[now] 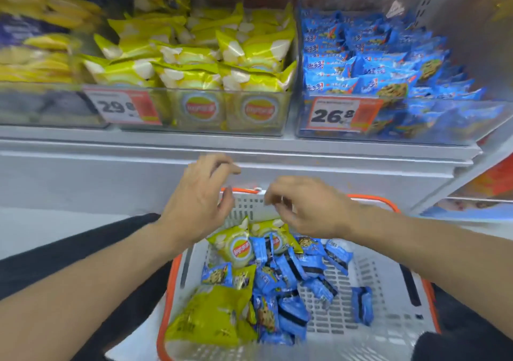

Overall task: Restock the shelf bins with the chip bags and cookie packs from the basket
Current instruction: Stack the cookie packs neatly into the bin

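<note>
Both hands, the left hand [198, 199] and the right hand [308, 208], are hovering over the far end of the white slotted plastic basket with an orange rim [388, 291], fingers loosely curled and holding nothing. Yellow-green chip bags [236, 245] and blue cookie packs [291, 272] are lying in the basket. On the shelf above, the clear chip bin [200, 111] and the clear cookie bin [416, 119] are sitting side by side, both stocked.
</note>
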